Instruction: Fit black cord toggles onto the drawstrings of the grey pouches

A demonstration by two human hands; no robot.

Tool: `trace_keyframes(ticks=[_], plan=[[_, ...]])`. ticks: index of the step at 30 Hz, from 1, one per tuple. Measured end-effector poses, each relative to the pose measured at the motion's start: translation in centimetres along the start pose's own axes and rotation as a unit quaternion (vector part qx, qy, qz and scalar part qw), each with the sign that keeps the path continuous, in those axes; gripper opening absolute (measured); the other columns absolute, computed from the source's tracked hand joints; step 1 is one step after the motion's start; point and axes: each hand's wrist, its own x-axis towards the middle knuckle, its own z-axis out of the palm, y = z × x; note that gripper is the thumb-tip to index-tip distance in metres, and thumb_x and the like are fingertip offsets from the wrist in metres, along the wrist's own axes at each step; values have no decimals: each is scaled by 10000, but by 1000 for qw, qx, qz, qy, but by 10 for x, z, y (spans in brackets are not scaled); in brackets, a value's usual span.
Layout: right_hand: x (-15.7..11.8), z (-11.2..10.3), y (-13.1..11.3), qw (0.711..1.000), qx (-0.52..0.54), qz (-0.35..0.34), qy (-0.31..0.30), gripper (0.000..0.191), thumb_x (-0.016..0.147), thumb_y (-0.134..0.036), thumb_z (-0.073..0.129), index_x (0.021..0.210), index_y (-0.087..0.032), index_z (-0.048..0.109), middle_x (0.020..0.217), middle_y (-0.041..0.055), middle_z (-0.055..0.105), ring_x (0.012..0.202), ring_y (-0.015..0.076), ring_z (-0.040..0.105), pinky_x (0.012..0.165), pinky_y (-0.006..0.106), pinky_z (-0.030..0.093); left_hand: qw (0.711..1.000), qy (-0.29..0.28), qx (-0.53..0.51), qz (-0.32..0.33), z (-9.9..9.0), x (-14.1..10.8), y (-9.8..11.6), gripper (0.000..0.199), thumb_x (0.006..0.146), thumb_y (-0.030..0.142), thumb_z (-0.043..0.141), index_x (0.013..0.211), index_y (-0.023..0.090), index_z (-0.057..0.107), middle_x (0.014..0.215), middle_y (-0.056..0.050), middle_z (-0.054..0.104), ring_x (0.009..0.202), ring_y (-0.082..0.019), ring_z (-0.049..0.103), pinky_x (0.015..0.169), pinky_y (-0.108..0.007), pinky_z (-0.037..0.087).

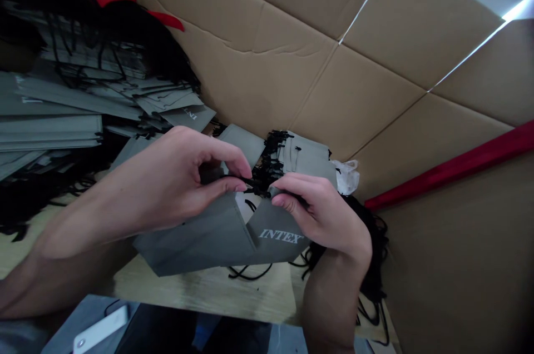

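Note:
A grey fabric pouch (196, 243) with white INTEX lettering is held up in front of me, its flat panels folded at an angle. My left hand (187, 176) is closed, thumb and forefinger pinching a black cord (249, 182) at the pouch's top edge. To its right, my right hand (319, 204) is closed too, its thumb and fingers gripping the pouch's upper corner above the lettering. Between the two hands a cluster of knotted black cord ends (271, 159) shows. What lies inside the left palm is partly hidden.
Behind the hands lies a stack of grey pouches (311, 151) beside a crumpled clear plastic bag (347, 176). More pouches (50, 129) with black cords pile up at the left. Cardboard walls (250, 20) rise behind and right, with a red strip (454, 165). A white tag-like object (100, 330) lies low left.

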Motion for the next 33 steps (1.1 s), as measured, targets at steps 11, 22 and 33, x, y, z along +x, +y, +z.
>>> trace_keyframes(ticks=[11,22,33], plan=[[-2,-1,-1,1000,-20,1,13,200,1189,-245,632,1000,-202,680,871,11,694,784,166,618,722,289,475,1000,-19,-12,-13,-2,-2,5,154,958,346,761,906,291,895,804,78,841,643,-86,707,572,-179,491],[-2,-1,-5,999,-22,15,28,223,1193,-251,619,979,-209,665,844,3,688,762,161,624,705,287,476,1000,6,-9,-22,-1,-1,2,159,926,401,842,900,262,913,806,39,859,663,-114,766,544,-157,510],[-1,0,-7,999,-26,12,29,215,1195,-251,609,1000,-201,685,866,14,713,777,163,645,715,282,489,1000,13,-17,-14,-2,1,4,142,902,385,851,858,263,908,753,56,843,594,-75,719,525,-110,480]])
